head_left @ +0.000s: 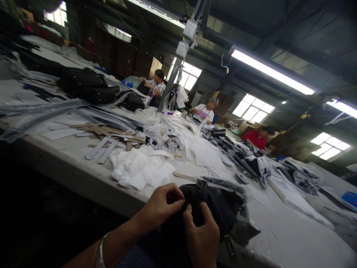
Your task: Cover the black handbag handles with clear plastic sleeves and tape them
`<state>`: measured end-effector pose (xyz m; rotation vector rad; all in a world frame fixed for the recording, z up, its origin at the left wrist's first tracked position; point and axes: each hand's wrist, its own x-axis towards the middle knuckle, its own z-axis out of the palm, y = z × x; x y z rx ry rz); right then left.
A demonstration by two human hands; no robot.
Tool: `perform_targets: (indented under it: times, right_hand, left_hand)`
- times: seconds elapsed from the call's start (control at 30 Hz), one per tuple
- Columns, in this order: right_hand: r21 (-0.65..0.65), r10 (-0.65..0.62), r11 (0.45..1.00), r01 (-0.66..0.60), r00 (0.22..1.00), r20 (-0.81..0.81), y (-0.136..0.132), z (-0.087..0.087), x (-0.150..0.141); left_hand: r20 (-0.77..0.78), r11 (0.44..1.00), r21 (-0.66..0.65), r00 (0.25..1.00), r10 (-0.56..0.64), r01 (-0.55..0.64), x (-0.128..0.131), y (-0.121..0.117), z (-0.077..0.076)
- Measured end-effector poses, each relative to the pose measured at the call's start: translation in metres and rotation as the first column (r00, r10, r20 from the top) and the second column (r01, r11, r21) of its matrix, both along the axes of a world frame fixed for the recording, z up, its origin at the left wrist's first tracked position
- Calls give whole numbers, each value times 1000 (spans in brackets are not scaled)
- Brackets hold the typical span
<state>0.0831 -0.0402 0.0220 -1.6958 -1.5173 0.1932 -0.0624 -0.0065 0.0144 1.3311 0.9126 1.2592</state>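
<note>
A black bag [220,204] rests at the front edge of the long white table, partly in clear plastic wrap [245,223]. My left hand [164,203], with a silver bangle on its wrist, pinches the dark material at the bag's near left side. Close beside it, my right hand [202,230] grips the same part, thumb and forefinger on the fabric. A dark zip pull or strap end [230,247] hangs below the bag at the right. What exactly lies between the fingertips is too dark to make out.
White tissue sheets [142,167], card strips [104,149] and plastic-wrapped straps [44,115] cover the table [69,160]. Black bags [83,83] lie far left; wrapped black pieces [245,156] are heaped right. Several people [205,111] work across the table. A post [170,85] with sockets rises mid-table.
</note>
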Motion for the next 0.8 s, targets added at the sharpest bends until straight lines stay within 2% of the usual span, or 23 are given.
perform_targets:
  times: [0.17, 0.23, 0.43, 0.63, 0.8]
  right_hand:
    - [27, 24, 999, -24, 1000, 9, 2, 0, -1]
    - [27, 38, 999, -39, 999, 10, 3, 1, 1]
    - [-45, 203, 978, -202, 979, 7, 3, 13, 12]
    - [18, 169, 986, -168, 984, -56, -1, 8, 11]
    - [28, 176, 984, -175, 981, -82, -2, 1, 11]
  left_hand:
    - [-69, 998, 40, 996, 58, -56, 0, 0, 0]
    - [-37, 1000, 14, 999, 28, -28, -2, 1, 0]
    - [82, 992, -96, 993, -79, 87, -9, 4, 0]
    - [-5, 984, -102, 989, -147, 146, -14, 3, 6]
    - [-93, 993, -52, 990, -106, 102, -13, 2, 7]
